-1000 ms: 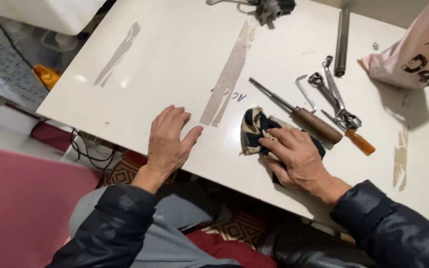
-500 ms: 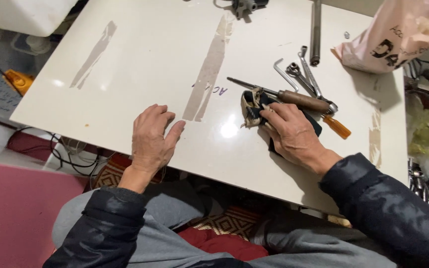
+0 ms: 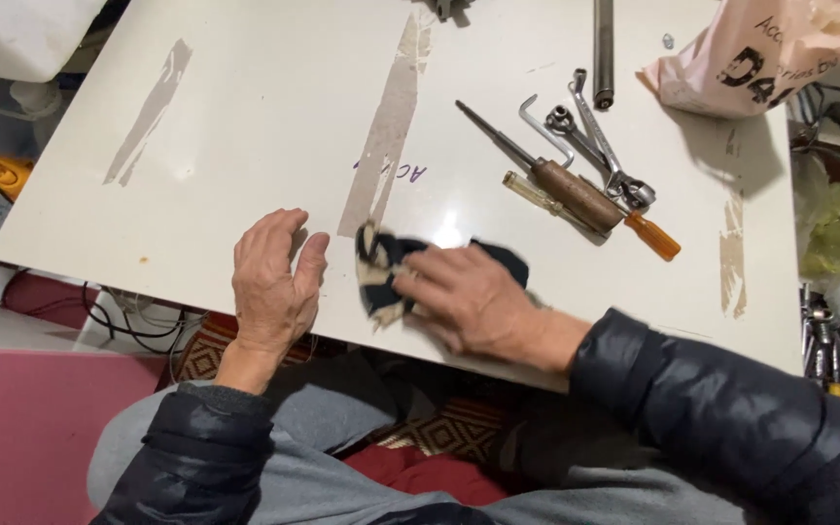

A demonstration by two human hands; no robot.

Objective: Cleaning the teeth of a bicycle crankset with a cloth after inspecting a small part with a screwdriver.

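Note:
My right hand (image 3: 473, 301) presses flat on a dark blue and cream rag (image 3: 381, 267) near the front edge of the white table (image 3: 264, 126). The rag sticks out to the left of my fingers and a dark corner shows behind my knuckles. My left hand (image 3: 272, 282) rests palm down on the table just left of the rag, fingers together, holding nothing. Both sleeves are dark and padded.
Behind the rag lie a brown-handled screwdriver (image 3: 556, 185), an orange-handled one (image 3: 648, 233), wrenches (image 3: 595, 136), a bent hex key (image 3: 546, 126) and a metal rod (image 3: 603, 49). A pink bag (image 3: 760, 49) sits at the back right. Clutter fills the right edge; cables hang at the left.
My right hand has slid the rag left and toward me along the table, away from the tools. My left hand stays in place.

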